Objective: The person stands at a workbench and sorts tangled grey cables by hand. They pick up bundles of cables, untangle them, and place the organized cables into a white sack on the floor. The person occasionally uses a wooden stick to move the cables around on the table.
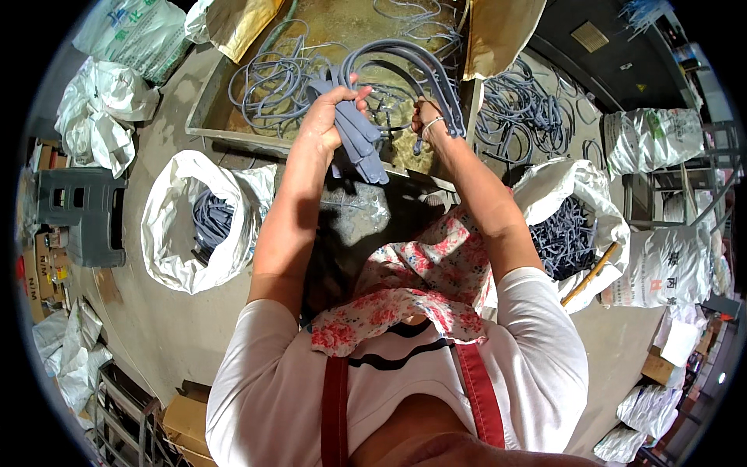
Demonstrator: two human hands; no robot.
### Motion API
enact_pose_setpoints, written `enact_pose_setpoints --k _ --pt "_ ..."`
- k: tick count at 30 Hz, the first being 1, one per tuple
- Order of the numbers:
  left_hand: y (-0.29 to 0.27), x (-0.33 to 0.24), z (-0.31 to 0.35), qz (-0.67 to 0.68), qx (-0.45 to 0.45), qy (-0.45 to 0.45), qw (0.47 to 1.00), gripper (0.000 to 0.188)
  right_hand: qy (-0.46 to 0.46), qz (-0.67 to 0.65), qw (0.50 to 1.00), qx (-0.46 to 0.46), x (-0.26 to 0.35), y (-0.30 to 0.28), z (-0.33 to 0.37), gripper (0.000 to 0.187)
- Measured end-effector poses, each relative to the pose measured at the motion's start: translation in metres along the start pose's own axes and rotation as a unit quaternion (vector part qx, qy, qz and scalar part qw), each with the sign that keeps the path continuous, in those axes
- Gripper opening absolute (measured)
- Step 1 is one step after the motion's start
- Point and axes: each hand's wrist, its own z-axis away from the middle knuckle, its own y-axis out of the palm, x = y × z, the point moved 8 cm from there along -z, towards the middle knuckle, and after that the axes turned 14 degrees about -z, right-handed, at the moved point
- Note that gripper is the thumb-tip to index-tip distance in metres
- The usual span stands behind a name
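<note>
A bundle of flat grey rubber-like strips (pixel 359 145) is gripped in my left hand (pixel 325 115), its flat ends hanging down below the fingers. From there, several strips arch up and over to the right. My right hand (pixel 427 117), with a bracelet at the wrist, is closed by the lower right end of that arch; exactly what its fingers pinch is partly hidden. Both hands are above the near edge of a shallow tray (pixel 257 140) with murky, yellowish wet contents. Tangled grey strips (pixel 272 86) lie in the tray to the left of my hands.
An open white sack (pixel 167 257) with grey coils stands at left. Another open sack (pixel 615 222) at right holds short grey pieces and a wooden stick (pixel 591 274). More tangled strips (pixel 525 109) are right of the tray. A dark plastic stool (pixel 93 210) stands far left.
</note>
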Motion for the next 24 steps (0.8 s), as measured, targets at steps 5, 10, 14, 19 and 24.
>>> enact_pose_setpoints --k 5,10,14,19,24 --pt "0.003 -0.001 0.011 0.015 -0.017 -0.015 1.0 0.037 -0.127 0.819 0.559 -0.018 0.063 -0.007 0.019 0.022" --pt "-0.021 -0.033 0.018 0.049 -0.044 0.042 0.997 0.031 -0.102 0.899 0.383 -0.186 0.152 -0.1 0.051 0.027" --pt "-0.038 -0.047 0.024 0.079 -0.093 0.094 0.988 0.028 -0.045 0.92 0.33 -0.209 0.214 -0.183 0.078 0.033" --pt "-0.033 -0.043 0.005 0.117 -0.02 0.108 0.987 0.033 -0.253 0.671 0.645 -0.263 0.234 -0.185 0.074 0.061" --pt "-0.016 -0.038 -0.006 0.089 -0.017 0.086 0.992 0.03 0.116 0.184 0.976 -0.022 0.07 -0.055 0.062 0.055"
